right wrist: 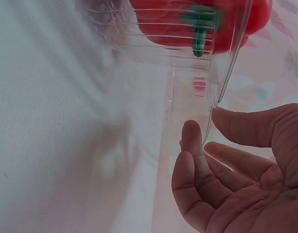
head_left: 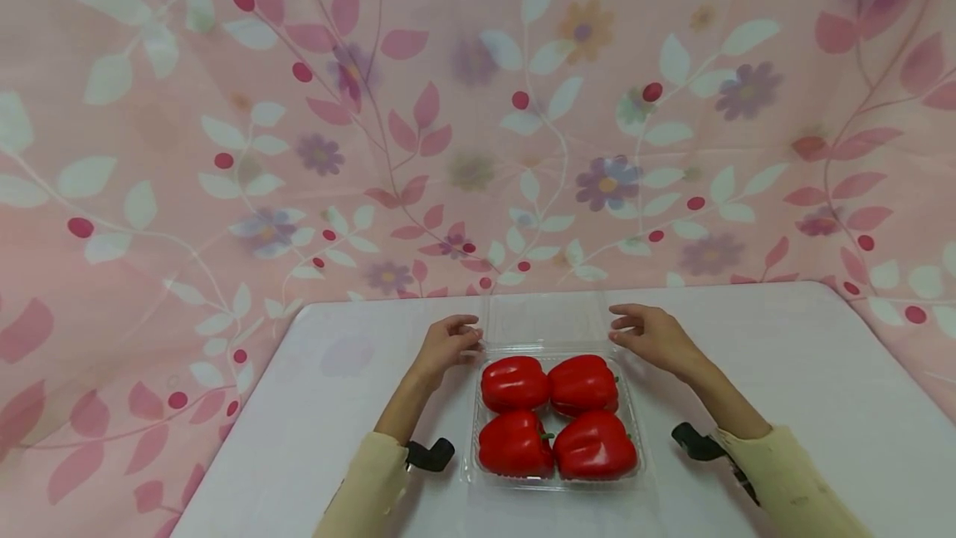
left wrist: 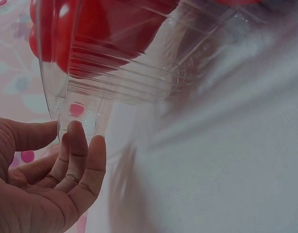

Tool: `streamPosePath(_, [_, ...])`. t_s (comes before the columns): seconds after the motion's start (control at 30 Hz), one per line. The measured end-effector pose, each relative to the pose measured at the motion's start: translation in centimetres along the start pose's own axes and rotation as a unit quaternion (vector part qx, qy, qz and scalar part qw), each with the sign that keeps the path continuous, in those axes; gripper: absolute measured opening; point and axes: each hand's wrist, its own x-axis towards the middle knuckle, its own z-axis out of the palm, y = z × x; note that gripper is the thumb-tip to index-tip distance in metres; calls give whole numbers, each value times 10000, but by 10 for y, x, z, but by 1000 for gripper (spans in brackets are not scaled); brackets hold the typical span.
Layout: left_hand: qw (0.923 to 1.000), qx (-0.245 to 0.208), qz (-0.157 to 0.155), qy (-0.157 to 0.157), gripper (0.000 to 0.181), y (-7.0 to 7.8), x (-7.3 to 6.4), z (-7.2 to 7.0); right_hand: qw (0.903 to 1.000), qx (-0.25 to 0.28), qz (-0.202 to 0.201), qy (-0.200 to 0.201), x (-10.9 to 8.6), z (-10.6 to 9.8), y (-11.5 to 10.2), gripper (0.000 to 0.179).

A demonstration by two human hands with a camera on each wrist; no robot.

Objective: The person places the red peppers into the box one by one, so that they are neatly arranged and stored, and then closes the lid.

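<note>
A clear plastic clamshell box point(head_left: 474, 447) sits on the table, holding several red bell peppers point(head_left: 595, 445) in two rows. Its transparent lid point(head_left: 548, 319) is swung back on the far side. At the lid's left edge, my left hand point(head_left: 446, 347) pinches the plastic between thumb and curled fingers. My right hand point(head_left: 657, 340) grips the opposite edge the same way, with the thumb point(right wrist: 241, 127) against the rim. A green pepper stem point(right wrist: 200, 41) shows through the box's ribbed side in the right wrist view.
A white cloth covers the table point(head_left: 336, 405). Behind it hangs a pink floral curtain point(head_left: 470, 131). Black wrist-camera mounts point(head_left: 431, 455) stick out from both sleeves, beside the box.
</note>
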Motion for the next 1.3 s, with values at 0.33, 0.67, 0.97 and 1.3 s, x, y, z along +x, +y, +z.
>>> streamPosePath(0.33, [9983,-434,237,298,41,7,-1,1,9983,258,-95,517,-1,-1,-5,54])
streamPosePath(0.67, [9949,-545,780,324,37,9,-2,-2,9946,568,-106,862,-4,-1,-7,61])
streamPosePath(0.97, [9894,-441,1360,233,37,6,-5,-4,9909,597,-363,1153,-8,-2,-3,37])
streamPosePath(1.3, [9787,254,1996,418,27,8,-20,-4,9895,290,-726,1218,-16,-7,-5,19])
